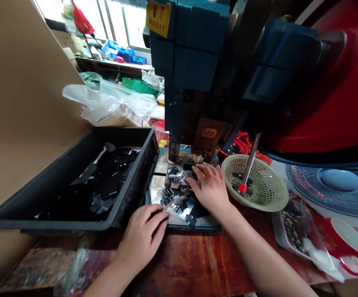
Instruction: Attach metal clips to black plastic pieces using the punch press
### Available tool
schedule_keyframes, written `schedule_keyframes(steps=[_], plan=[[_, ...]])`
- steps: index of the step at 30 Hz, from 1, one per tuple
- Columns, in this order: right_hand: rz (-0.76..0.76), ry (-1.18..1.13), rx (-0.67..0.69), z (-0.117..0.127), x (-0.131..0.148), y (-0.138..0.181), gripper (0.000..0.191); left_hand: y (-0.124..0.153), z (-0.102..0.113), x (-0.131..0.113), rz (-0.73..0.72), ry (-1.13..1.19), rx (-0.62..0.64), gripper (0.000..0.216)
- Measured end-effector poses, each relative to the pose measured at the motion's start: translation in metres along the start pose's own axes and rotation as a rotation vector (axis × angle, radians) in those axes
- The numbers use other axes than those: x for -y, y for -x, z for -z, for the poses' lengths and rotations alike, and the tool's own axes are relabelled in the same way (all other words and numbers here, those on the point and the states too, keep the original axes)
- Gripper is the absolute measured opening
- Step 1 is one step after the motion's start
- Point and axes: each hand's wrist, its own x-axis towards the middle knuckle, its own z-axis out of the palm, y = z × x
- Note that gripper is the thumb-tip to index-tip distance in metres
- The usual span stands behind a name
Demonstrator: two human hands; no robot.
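Note:
My left hand (146, 227) rests at the front left edge of the press base, fingers loosely curved and apart, their tips touching the thin metal plates (179, 202). Those flat pieces, some shiny and some dark, lie in a loose pile on the base. My right hand (211, 185) reaches over the pile to the die (188, 165) under the press ram (209, 134). Its index finger is stretched out and its thumb stands apart, both near the die. Whether a small plate lies under those fingertips is hidden.
On the left stands a black bin (129, 181) with dark plates inside. A pale mesh basket (268, 185) holding a red-tipped rod (251, 161) sits on the right. Beyond it are a bag of small parts (293, 227) and a red mug (336, 237). The blue press (194, 45) towers above.

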Motion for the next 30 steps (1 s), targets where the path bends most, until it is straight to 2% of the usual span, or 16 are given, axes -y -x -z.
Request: schedule_keyframes(steps=[2, 6, 8, 10, 14, 19, 24, 28, 30], plan=[[-0.012, -0.072, -0.026, 0.005, -0.009, 0.007, 0.035, 0.001, 0.001, 0.001, -0.006, -0.021, 0.023, 0.028], [-0.133, -0.209, -0.091, 0.016, -0.038, 0.038, 0.027, 0.001, 0.002, 0.003, -0.051, -0.074, 0.084, 0.042], [-0.136, -0.196, -0.052, 0.016, -0.049, 0.057, 0.025, 0.002, 0.001, 0.004, -0.081, -0.083, 0.087, 0.04], [-0.072, -0.133, 0.028, 0.013, -0.055, 0.071, 0.025, 0.002, 0.0, 0.005, -0.1, -0.076, 0.058, 0.035], [-0.004, 0.001, 0.152, 0.005, -0.055, 0.085, 0.032, 0.002, -0.001, 0.003, -0.12, -0.028, -0.02, 0.027], [-0.001, 0.057, 0.192, 0.009, -0.056, 0.096, 0.039, 0.0, -0.001, 0.001, -0.152, 0.038, -0.062, 0.024], [0.072, 0.062, 0.144, 0.018, -0.055, 0.121, 0.037, -0.01, -0.003, 0.0, -0.121, 0.066, -0.119, 0.021], [0.187, -0.015, 0.072, 0.019, -0.047, 0.143, 0.026, -0.021, -0.007, -0.002, -0.068, 0.123, -0.131, 0.017], [0.176, -0.063, 0.043, 0.018, -0.042, 0.143, 0.022, -0.028, -0.008, -0.003, -0.05, 0.148, -0.127, 0.017]])
